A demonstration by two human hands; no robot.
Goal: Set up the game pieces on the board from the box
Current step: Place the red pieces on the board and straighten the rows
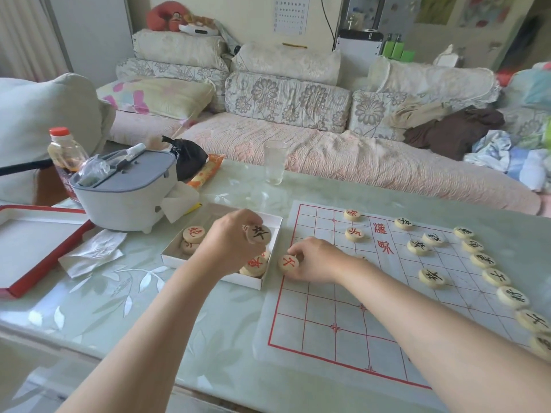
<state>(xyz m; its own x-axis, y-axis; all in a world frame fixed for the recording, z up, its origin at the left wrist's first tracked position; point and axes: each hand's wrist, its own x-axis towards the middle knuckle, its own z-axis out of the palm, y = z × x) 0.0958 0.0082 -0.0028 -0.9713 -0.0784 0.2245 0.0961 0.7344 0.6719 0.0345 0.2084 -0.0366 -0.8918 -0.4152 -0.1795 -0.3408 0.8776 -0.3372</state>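
Holding a black-marked piece pinched in its curled fingers, the left hand hangs over the white box, which sits on the table just left of the board. Several more pieces lie inside the box, among them a red-marked disc at the far left and another near the right wall. The right hand grips a red-marked piece between thumb and fingers at the board's left edge, the disc touching the sheet, with the forearm stretched across the grid. Two red pieces stand one behind the other further up the board, left of the red characters printed across its middle. A row of black pieces runs along the right edge, and a few more black ones stand in front of that row. Left of the box lie a crumpled tissue and a red-edged tray; behind it stands a grey lidded container with a red-capped bottle beside it. An empty drinking glass stands at the table's far side, before a sofa with floral cushions.
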